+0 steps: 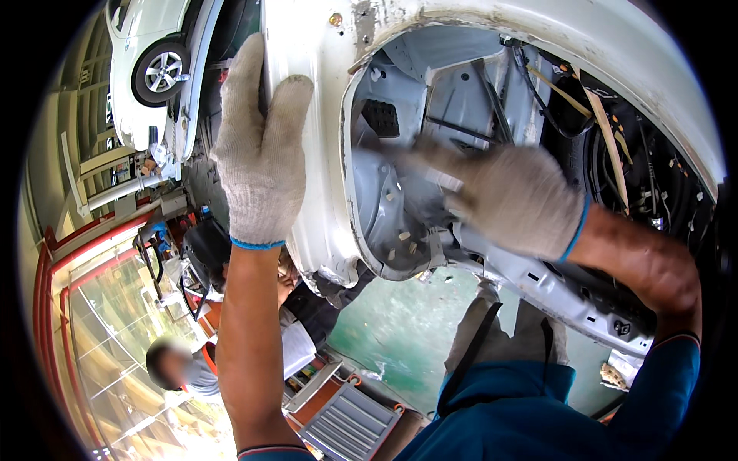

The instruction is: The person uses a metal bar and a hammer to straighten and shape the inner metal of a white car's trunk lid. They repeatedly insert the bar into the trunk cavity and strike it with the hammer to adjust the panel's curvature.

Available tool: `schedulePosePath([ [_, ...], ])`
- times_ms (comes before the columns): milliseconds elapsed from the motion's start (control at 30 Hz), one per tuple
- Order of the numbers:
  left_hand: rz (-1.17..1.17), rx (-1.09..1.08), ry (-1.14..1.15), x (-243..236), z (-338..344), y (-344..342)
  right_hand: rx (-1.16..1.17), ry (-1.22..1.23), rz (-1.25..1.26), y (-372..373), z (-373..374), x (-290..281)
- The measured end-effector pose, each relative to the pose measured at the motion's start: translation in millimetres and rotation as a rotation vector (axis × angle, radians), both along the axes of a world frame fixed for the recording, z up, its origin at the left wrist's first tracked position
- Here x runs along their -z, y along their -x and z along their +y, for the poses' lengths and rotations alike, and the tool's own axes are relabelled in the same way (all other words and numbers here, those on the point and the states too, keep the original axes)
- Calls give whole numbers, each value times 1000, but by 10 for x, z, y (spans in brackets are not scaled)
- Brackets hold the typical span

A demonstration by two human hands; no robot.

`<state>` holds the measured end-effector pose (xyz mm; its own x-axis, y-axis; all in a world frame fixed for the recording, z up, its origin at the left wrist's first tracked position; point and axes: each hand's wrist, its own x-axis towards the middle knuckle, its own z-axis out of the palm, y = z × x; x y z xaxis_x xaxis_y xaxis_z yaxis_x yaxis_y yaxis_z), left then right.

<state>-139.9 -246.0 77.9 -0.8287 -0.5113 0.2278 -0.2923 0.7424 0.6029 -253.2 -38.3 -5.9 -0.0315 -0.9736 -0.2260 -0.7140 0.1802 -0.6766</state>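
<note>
My left hand (pixel 260 165), in a beige knit glove with a blue cuff, lies with straight fingers along the white car body panel (pixel 324 138) beside a large opening. My right hand (pixel 513 198), gloved alike and blurred by motion, reaches into that opening over the bare grey inner metal (pixel 377 207). Its fingers are curled around something small and light that is too smeared to make out. Wiring and tan strips (pixel 607 134) hang at the right inside the body, above a perforated metal sill (pixel 553 290).
A white car (pixel 140 100) on a lift stands at upper left. A co-worker (pixel 171 367) is at lower left, and another person is partly hidden behind my left arm. A grey slatted step (pixel 346 426) on a cart sits below on the green floor (pixel 392 323). Red pipes line the left.
</note>
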Motion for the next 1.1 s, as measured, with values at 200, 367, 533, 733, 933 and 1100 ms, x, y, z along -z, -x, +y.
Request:
schedulePosePath([
  [200, 42, -36, -52, 3, 34, 48, -388, 32, -29, -79, -53, -107],
  [367, 6, -19, 92, 46, -31, -24, -111, 4, 40, 96, -5, 90],
  [533, -69, 0, 176, -22, -42, 31, -435, -57, -161, -160, -97, -35],
  [733, -32, -49, 32, 4, 13, 33, -343, 53, -85, -120, -100, 138],
  [933, -40, -77, -28, 0, 22, 3, 13, 123, 5, 191, -68, 231],
  [1100, -41, -17, 23, 5, -25, 50, -361, 130, 101, -313, -155, 222],
])
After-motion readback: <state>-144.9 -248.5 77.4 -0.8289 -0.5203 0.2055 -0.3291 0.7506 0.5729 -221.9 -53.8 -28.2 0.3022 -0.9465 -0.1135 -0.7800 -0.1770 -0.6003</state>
